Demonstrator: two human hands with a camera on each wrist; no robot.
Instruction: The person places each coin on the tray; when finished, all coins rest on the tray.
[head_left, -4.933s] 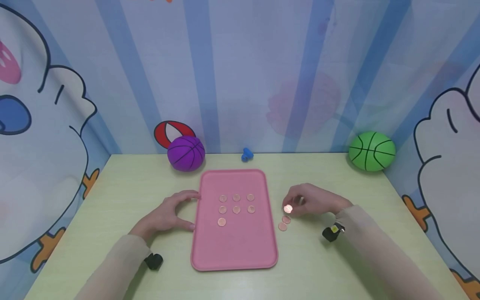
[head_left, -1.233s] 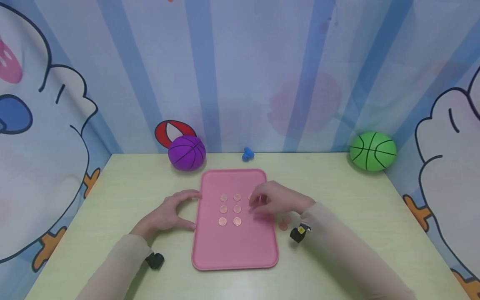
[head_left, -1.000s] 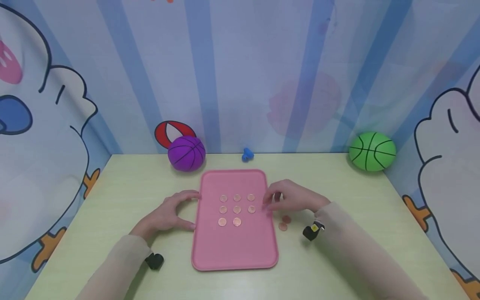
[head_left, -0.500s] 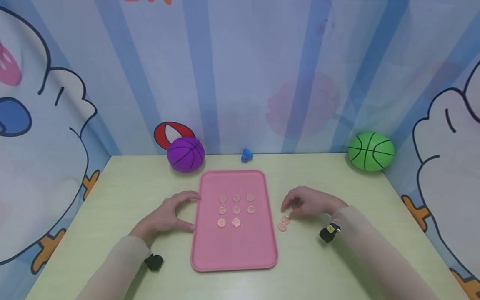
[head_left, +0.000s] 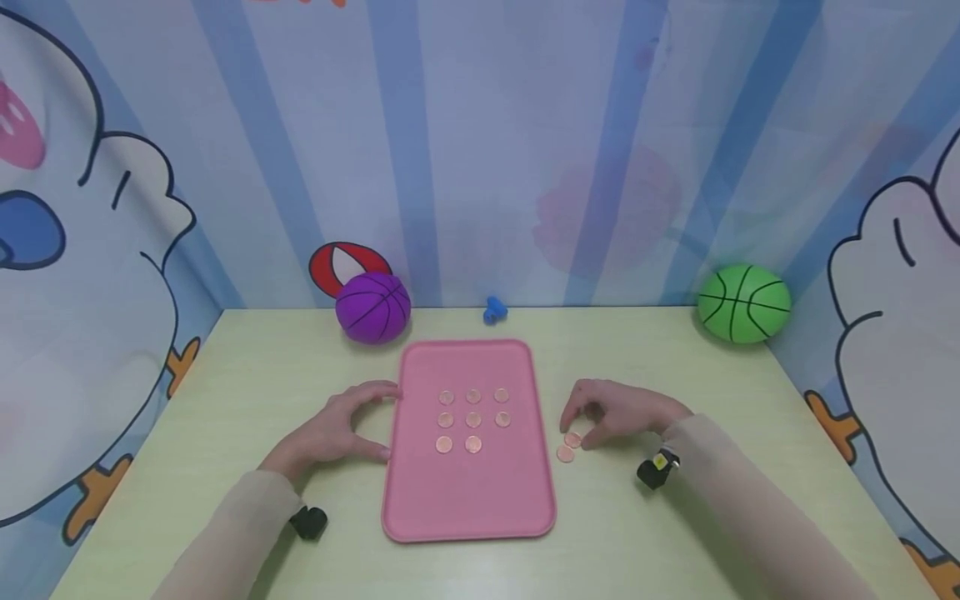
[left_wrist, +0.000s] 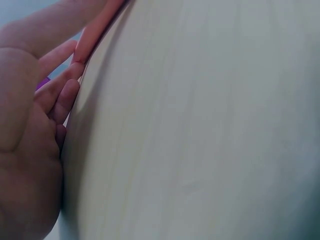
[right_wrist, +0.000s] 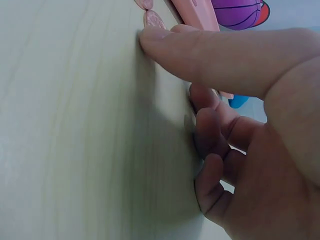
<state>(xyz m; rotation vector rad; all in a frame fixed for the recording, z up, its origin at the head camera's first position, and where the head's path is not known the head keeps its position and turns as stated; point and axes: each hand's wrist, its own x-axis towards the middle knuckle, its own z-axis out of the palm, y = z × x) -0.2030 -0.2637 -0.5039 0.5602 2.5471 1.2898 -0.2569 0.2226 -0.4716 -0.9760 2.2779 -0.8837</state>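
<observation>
Several copper coins (head_left: 473, 420) lie flat in rows on a pink tray (head_left: 468, 508). The back two rows have three coins each and the front row two. My left hand (head_left: 330, 429) rests at the tray's left rim, thumb and forefinger spread apart and touching it. Right of the tray, my right hand (head_left: 618, 410) has its thumb and forefinger at opposite edges of a coin (head_left: 573, 440) lying on the table. Another coin (head_left: 566, 454) lies just in front of it. In the right wrist view the thumb (right_wrist: 200, 52) touches that coin's edge and partly covers it.
A purple ball (head_left: 372, 307) and a small blue object (head_left: 494, 311) sit behind the tray at the table's back edge. A green ball (head_left: 744, 303) is at the back right corner. A striped cartoon backdrop (head_left: 480, 150) encloses the table (head_left: 675, 533).
The right hand has set a coin in the tray's front row, then moved right, off the tray, and down to the loose coins. The left hand has stayed at the rim.
</observation>
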